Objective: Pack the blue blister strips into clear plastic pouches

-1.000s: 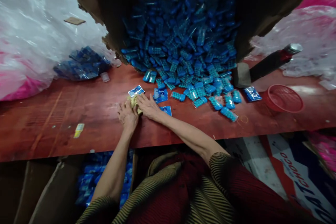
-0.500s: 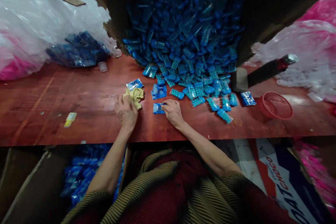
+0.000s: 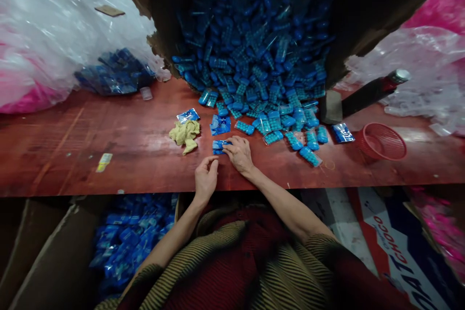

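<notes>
A small flat blue packet [image 3: 219, 146] lies on the red-brown tabletop, and my right hand [image 3: 239, 155] has its fingertips and thumb on the right end of it. My left hand [image 3: 205, 179] is just below and left of this packet, thumb a little apart from the bent fingers, nothing visible in it. A crumpled yellow cloth [image 3: 184, 134] rests to the left, touched by neither hand. Behind the packet is a crinkled blue wrapper [image 3: 220, 125]. Another blue packet [image 3: 188, 116] lies beyond the cloth.
Many small blue-capped containers [image 3: 263, 72] spill from a torn cardboard box [image 3: 348, 19]. A red plastic basket [image 3: 384, 141], a dark bottle-like object [image 3: 374, 91] and another blue packet [image 3: 342, 132] stand or lie right. Plastic bags [image 3: 43, 48] flank the box. Below the table edge are blue packets [image 3: 134, 237].
My left hand has let go of the yellow cloth and moved right and nearer to me, beside the packet. My right hand stays on the packet. The view has shifted slightly.
</notes>
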`<state>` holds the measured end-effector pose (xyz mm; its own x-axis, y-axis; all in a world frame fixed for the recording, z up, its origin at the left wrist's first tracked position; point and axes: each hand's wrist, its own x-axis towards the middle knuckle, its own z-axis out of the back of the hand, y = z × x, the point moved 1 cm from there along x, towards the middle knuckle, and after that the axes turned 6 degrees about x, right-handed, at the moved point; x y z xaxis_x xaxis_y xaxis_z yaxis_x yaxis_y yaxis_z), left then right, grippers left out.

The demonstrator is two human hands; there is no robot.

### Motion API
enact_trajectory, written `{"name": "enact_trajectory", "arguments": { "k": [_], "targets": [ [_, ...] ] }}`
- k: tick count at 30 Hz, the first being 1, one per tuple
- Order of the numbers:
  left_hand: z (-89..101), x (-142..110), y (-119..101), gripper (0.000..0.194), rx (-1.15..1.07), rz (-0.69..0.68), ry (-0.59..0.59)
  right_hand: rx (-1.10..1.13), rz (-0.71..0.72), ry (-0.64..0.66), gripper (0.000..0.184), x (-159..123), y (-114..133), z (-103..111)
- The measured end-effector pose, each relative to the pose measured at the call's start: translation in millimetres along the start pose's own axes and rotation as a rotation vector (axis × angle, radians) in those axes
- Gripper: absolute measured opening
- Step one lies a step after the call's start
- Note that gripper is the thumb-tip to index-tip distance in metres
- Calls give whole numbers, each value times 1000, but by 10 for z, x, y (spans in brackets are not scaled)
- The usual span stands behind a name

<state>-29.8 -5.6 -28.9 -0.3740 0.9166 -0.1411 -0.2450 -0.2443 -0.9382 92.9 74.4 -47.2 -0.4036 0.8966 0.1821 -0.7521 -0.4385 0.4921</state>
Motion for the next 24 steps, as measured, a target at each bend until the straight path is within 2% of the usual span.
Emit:
{"name": "enact_trajectory", "arguments": {
  "k": [3, 5, 8, 10, 12, 14, 16, 18, 21, 24],
  "targets": [
    [-61, 27, -37, 40, -328, 281, 54, 6, 7, -50, 22, -56, 57, 80],
    [-87, 42, -84, 48, -461, 341, 83, 13, 42, -98, 24, -148, 134, 148],
    [-107, 58, -142, 45, -541, 335, 114, 64, 97, -132, 26, -305, 261, 237],
    [-112, 63, -157, 40, -576, 327, 96, 192, 74, -133, 26, -364, 298, 270],
    [-118, 66, -162, 38, -612, 333, 94, 418, -44, -128, 35, -363, 273, 277],
    [-128, 71, -171, 38, -640, 334, 121, 695, -220, -78, 47, -319, 211, 256],
    [-142, 79, -187, 38, -653, 314, 143, 949, -355, 8, 41, -260, 158, 221],
    [-164, 91, -194, 38, -647, 291, 144, 1128, -408, 46, 29, -215, 138, 192],
    [-214, 107, -164, 33, -592, 252, 91, 1218, -435, -13, 23, -197, 153, 156],
    [-269, 112, -108, 27, -521, 193, -24, 1161, -444, -74, 22, -220, 187, 126]
  ]
}}
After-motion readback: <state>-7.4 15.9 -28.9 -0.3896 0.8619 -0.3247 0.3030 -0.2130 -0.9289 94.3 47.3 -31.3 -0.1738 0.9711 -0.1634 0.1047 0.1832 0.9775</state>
